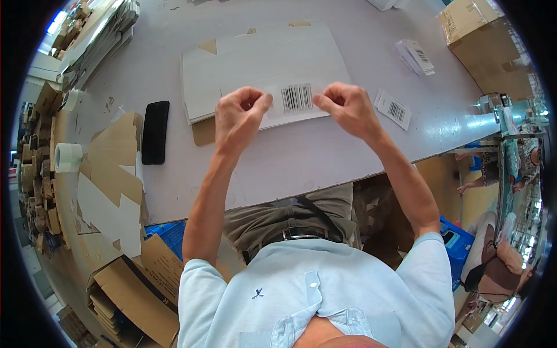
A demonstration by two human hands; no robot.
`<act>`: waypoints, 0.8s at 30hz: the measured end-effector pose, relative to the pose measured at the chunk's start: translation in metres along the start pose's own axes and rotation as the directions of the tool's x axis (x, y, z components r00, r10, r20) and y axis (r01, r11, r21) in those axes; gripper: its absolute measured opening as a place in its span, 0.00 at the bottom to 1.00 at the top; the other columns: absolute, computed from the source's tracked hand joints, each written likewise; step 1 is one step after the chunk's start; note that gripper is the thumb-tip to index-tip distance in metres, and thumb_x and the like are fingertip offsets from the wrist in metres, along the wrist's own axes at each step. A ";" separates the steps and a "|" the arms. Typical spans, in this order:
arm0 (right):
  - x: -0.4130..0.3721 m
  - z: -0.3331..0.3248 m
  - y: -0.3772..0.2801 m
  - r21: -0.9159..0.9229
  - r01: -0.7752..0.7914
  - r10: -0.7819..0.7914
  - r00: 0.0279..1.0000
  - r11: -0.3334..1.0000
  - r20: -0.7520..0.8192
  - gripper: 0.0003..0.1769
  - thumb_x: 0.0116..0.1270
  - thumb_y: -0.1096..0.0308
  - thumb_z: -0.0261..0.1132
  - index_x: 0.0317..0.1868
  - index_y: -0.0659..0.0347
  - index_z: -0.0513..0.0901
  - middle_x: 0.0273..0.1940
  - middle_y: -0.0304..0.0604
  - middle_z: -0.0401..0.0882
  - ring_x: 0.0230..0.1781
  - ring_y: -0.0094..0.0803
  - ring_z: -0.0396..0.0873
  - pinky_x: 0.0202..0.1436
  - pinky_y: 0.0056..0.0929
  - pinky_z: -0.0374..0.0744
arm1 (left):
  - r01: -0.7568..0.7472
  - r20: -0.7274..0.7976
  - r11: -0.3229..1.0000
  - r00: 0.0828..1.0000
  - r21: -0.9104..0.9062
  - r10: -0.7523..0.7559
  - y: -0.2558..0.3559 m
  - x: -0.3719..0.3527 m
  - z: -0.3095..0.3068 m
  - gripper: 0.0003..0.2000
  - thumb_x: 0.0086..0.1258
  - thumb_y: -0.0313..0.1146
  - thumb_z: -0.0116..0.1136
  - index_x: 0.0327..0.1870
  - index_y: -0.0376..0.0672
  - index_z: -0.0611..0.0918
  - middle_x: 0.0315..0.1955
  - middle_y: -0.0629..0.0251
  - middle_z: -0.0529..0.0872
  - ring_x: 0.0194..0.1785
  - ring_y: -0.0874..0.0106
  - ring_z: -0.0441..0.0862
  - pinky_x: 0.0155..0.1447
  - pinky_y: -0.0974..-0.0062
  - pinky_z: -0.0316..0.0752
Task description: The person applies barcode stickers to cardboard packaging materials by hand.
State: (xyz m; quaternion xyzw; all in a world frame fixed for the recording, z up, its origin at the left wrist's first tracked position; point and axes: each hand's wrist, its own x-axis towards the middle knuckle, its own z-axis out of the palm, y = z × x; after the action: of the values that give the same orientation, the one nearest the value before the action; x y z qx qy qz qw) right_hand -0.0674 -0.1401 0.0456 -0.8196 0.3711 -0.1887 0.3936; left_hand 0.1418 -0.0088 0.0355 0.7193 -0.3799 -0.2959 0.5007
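Closest to the camera is a pale blue polo shirt (313, 290), with a belted waist below it at the bench (290, 159) edge. Both bare forearms rise from the short sleeves and lean inward over the grey top, elbows bent and held off the surface.

The left hand (239, 113) is curled into a loose fist, knuckles up, its thumb and forefinger pinched on the left end of a barcode label (296, 98). The right hand (346, 107) mirrors it, wrist cocked a little inward and fingers folded, pinching the label's right end. The two hands stay apart, and the white strip is stretched flat between them with its black bars facing up. Whether the strip touches what lies under it cannot be told.

Under the label lies a stack of flat white cartons (255, 64), with a brown cardboard flap showing at its near edge. A black phone (155, 132) lies on the bench to the left of the stack. Further left, a tape roll (68, 157) sits among cut cardboard pieces (110, 174).

To the right, a loose label (393, 108) lies near the right hand, and a small label stack (416, 56) sits farther back. A brown box (470, 23) stands at the far right corner.
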 end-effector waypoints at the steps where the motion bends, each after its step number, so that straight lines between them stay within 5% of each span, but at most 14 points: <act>1: 0.012 0.002 0.005 0.001 0.003 -0.003 1.000 1.000 0.000 0.17 0.71 0.58 0.72 0.35 0.66 0.89 0.22 0.37 0.82 0.23 0.23 0.77 0.30 0.25 0.75 | -0.002 -0.003 1.000 1.000 0.001 0.002 -0.001 0.008 0.004 0.11 0.69 0.36 0.68 0.35 0.36 0.89 0.26 0.73 0.85 0.30 0.83 0.77 0.34 0.82 0.71; 3: 0.030 0.012 0.019 -0.093 -0.008 0.009 1.000 0.996 0.016 0.19 0.70 0.52 0.72 0.35 0.63 0.91 0.24 0.38 0.84 0.24 0.26 0.79 0.30 0.30 0.77 | -0.008 -0.082 0.969 0.996 0.246 0.029 -0.010 0.022 0.012 0.10 0.68 0.37 0.68 0.35 0.37 0.90 0.25 0.71 0.85 0.29 0.82 0.78 0.34 0.80 0.72; 7: 0.046 0.026 0.033 -0.171 -0.048 0.054 0.998 0.984 0.027 0.18 0.70 0.54 0.73 0.33 0.62 0.91 0.23 0.37 0.83 0.24 0.23 0.78 0.30 0.28 0.76 | 0.002 -0.104 0.905 0.993 0.426 0.047 -0.023 0.030 0.022 0.11 0.68 0.38 0.66 0.36 0.39 0.91 0.26 0.65 0.89 0.33 0.72 0.85 0.43 0.70 0.79; 24: 0.056 0.036 0.033 -0.381 -0.093 0.117 0.992 0.920 0.040 0.22 0.67 0.46 0.72 0.31 0.58 0.91 0.24 0.40 0.86 0.26 0.30 0.83 0.34 0.35 0.81 | -0.070 -0.133 0.804 0.974 0.590 0.183 -0.025 0.028 0.034 0.09 0.70 0.36 0.63 0.32 0.40 0.87 0.29 0.60 0.89 0.35 0.61 0.88 0.46 0.61 0.82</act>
State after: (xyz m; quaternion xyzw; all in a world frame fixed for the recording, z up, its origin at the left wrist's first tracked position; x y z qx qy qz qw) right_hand -0.0240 -0.1782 -0.0016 -0.8644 0.4317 -0.0668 0.2488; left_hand 0.1353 -0.0440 -0.0009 0.8349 -0.4516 -0.0639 0.3082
